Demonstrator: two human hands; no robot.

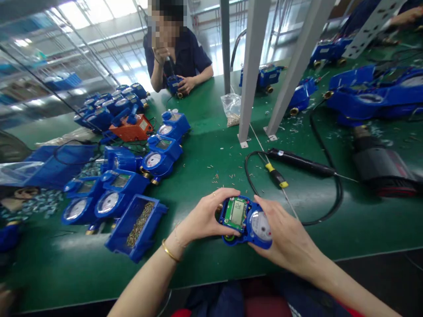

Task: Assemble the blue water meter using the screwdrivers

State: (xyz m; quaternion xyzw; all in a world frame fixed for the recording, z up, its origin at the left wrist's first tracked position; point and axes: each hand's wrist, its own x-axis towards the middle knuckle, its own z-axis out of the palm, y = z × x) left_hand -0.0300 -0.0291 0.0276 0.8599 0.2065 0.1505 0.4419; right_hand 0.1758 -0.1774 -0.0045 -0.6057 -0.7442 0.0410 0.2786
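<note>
Between my two hands is a blue water meter (245, 237), just above the green bench near its front edge. Its housing is uncovered, showing a green circuit board with a small display (237, 212) on the left and a round dial (261, 226) on the right. My left hand (208, 215) grips the circuit board end, thumb below and fingers above. The dial end is clasped by my right hand (286, 229), its thumb and fingers on opposite edges. Beyond my hands lies a yellow and black screwdriver (276, 175).
A blue bin of small screws (140, 224) stands left, beside several blue meters (109, 203). Metal posts (250, 66) rise from the bench (205, 154). A black corded tool (300, 162) and a heat gun (380, 165) lie right. Across the bench a person (178, 53) handles another meter.
</note>
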